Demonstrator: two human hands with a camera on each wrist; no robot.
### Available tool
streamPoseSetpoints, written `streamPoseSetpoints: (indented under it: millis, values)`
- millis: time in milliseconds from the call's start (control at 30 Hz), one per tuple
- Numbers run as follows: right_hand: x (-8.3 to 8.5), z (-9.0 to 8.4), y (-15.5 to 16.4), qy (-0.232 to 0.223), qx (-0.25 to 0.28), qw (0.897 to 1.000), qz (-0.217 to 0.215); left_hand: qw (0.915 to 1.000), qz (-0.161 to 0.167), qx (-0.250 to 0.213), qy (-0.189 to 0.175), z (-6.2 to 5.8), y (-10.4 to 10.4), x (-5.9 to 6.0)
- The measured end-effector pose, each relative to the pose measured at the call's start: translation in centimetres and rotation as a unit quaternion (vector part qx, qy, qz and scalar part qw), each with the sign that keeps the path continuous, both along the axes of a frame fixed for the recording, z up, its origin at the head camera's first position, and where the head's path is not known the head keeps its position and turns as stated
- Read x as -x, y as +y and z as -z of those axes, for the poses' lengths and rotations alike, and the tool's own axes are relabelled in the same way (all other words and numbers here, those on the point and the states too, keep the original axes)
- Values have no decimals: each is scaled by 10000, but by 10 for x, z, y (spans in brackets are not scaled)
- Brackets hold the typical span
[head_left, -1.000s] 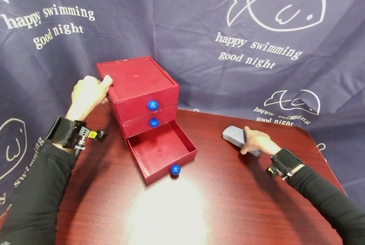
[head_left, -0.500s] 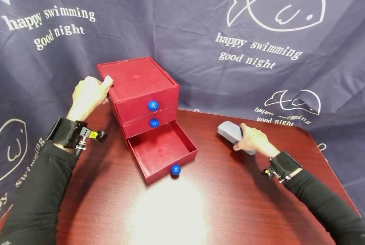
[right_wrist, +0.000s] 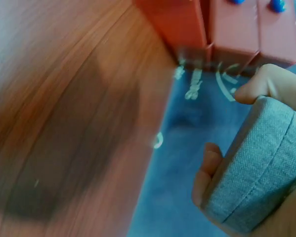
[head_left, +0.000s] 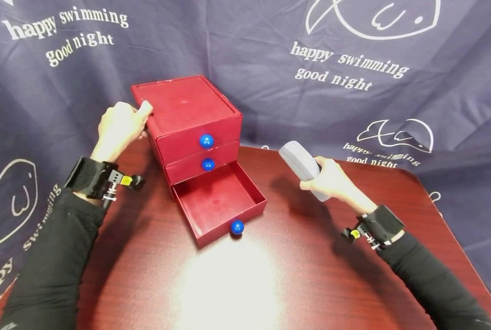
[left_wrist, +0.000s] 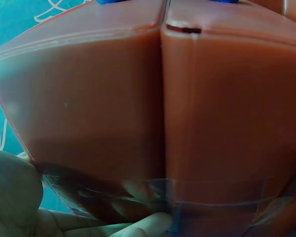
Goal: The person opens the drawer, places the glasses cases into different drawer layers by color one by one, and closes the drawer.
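My left hand (head_left: 119,126) grips the top rear corner of the red drawer unit (head_left: 185,117), thumb hooked over the lid edge, fingers down the side wall. Prob. there to brace it so it doesn't slide on the tabletop (head_left: 295,275). The left wrist view is just red plastic close up w/ fingertips (left_wrist: 148,224) on the lower edge.

Bottom drawer (head_left: 218,201) is pulled right out, open to the front, nothing in it; the upper two are shut, blue knobs (head_left: 206,140) facing me.

My right hand (head_left: 330,178) is wrapped round a grey fabric-covered case (head_left: 301,165), thumb on one side, fingers on the other. The case is off the tabletop, tilted, far end up, just right of the open drawer. Right forearm is raised, wrist bent inward toward the unit; left arm reaches fwd, elbow low.
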State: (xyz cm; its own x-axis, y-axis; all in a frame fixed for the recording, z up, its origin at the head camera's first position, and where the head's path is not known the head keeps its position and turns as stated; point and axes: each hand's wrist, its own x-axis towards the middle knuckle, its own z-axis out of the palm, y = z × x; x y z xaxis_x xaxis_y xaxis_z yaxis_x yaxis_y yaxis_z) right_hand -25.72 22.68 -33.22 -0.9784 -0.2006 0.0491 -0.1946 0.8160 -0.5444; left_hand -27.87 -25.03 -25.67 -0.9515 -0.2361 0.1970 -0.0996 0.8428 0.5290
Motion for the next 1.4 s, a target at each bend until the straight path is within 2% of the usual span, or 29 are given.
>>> streamPoseSetpoints:
  millis: [167,267,500,733,867,1067,1233,1400]
  values:
    - [-3,-6,-15,71,451,9977,-491,10000,-37,6,-52,0,0,0]
    - [-2,-8,-23,149,385,9953,-882,9999,-64,1,-81,1,0,0]
    - [-3,-20,-43,309,-440,9809,-1867,9999,-79,29,-77,0,1,1]
    - [-6,-39,-74,279,-1497,9581,-2425,9999,-110,21,-114,0,1,1]
    - [-3,-45,-90,356,-2044,9424,-2624,9999,-104,7,-110,1,1,1]
    - [2,-51,-115,103,-2747,9237,-2668,9999,-95,3,-89,1,1,2]
    - [4,-53,-136,-97,-3212,9049,-2790,9999,-83,-8,-87,0,2,2]
    - [5,-53,-152,-127,-3504,8910,-2885,9999,-95,-21,-70,0,2,1]
